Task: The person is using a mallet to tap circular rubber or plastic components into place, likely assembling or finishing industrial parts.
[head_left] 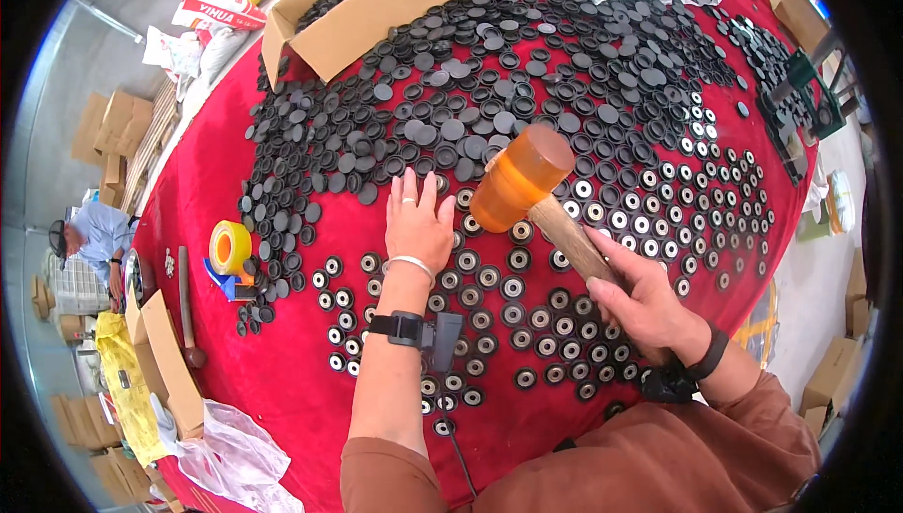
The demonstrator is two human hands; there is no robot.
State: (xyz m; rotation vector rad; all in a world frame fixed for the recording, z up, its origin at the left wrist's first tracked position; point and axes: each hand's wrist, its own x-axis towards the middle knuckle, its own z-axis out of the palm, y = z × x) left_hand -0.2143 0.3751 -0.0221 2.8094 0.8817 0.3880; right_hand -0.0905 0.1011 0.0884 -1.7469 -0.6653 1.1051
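In my right hand (644, 299) is the wooden handle of a mallet (525, 177); fingers and thumb wrap around it. Its translucent orange head is raised over the parts, just right of my left hand (419, 228). That hand reaches forward palm down, fingers stretched out, the tips at the near edge of the black round caps (451, 129). Whether a cap lies under the fingertips is hidden. Black wheels with metal bearing centres (487, 277) stand in loose rows around my left wrist and to the right. Both wrists wear dark bands.
Red cloth (282, 363) covers the table. An open cardboard box (395, 15) of caps sits at the far left, a tape dispenser (229, 254) and another hammer (189, 315) at left. A green metal tool (816, 94) stands far right. Another person (97, 236) is beyond the left edge.
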